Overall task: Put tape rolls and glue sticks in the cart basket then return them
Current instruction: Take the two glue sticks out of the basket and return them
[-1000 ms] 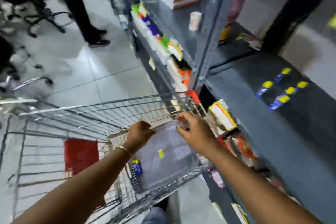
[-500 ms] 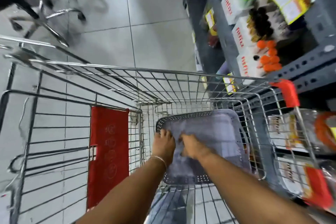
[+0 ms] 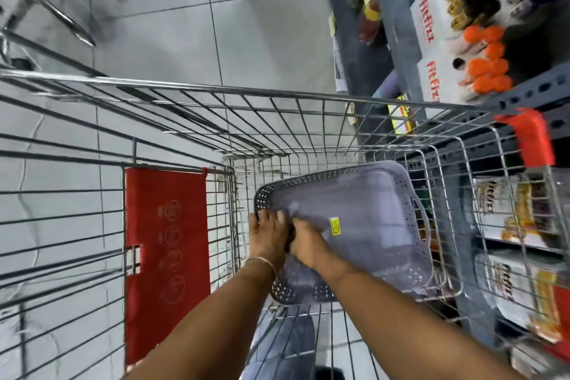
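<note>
Grey perforated basket (image 3: pixel 364 225) lying inside wire cart (image 3: pixel 277 92), towards its right side. Left hand (image 3: pixel 268 239) and right hand (image 3: pixel 307 244) pressed together at basket's near-left rim, fingers curled; grip not discernible. Yellow sticker (image 3: pixel 334 226) on basket floor. Stocked shelf (image 3: pixel 462 25) beside cart, right

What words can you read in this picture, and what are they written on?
"fitfizz", in red: on the white boxes on the upper shelf.
Same kind of logo on the boxes seen through the cart wires: too blurred to be sure.
Yellow sticker on the grey basket: too small to read.
Red flap in the cart: round symbols with tiny print, unreadable.
Yellow shelf tags: blurred.
</note>
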The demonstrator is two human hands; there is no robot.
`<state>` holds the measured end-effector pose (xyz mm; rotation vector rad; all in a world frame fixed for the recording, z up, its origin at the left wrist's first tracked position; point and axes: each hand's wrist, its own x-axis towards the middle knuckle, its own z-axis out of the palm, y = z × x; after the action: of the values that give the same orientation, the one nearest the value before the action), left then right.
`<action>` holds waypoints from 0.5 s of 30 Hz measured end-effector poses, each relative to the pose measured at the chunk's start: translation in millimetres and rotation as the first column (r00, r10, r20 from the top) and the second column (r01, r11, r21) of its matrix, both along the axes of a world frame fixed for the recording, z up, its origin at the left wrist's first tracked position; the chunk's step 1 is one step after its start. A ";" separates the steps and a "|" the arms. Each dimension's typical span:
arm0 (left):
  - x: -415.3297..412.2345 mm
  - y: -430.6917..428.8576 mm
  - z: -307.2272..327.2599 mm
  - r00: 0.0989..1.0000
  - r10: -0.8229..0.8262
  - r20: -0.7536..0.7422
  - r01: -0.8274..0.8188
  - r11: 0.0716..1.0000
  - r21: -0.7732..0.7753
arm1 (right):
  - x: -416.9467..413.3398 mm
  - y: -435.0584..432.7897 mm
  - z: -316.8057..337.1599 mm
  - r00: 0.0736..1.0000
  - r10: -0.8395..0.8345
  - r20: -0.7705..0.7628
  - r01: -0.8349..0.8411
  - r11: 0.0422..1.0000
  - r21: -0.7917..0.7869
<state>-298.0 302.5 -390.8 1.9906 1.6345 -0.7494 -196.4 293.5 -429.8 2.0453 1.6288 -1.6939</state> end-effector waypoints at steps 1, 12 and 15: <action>-0.4 2.1 -0.2 0.998 0.046 0.039 -0.046 0.999 -0.006 | -1.0 1.4 -7.7 0.996 -0.085 -0.037 0.083 0.996 -0.037; 15.3 7.7 -5.1 0.892 0.367 0.264 -0.379 0.926 -0.009 | 24.4 23.1 -25.0 0.872 -0.486 -0.060 0.468 0.863 -0.190; 21.7 8.1 -10.8 0.729 0.510 0.456 -0.511 0.849 -0.134 | 34.7 30.8 8.2 0.806 -0.583 -0.104 0.549 0.801 -0.238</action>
<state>-276.2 310.6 -401.5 1.4354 1.7312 -0.0331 -161.7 324.4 -421.5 2.5019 0.8409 -2.1491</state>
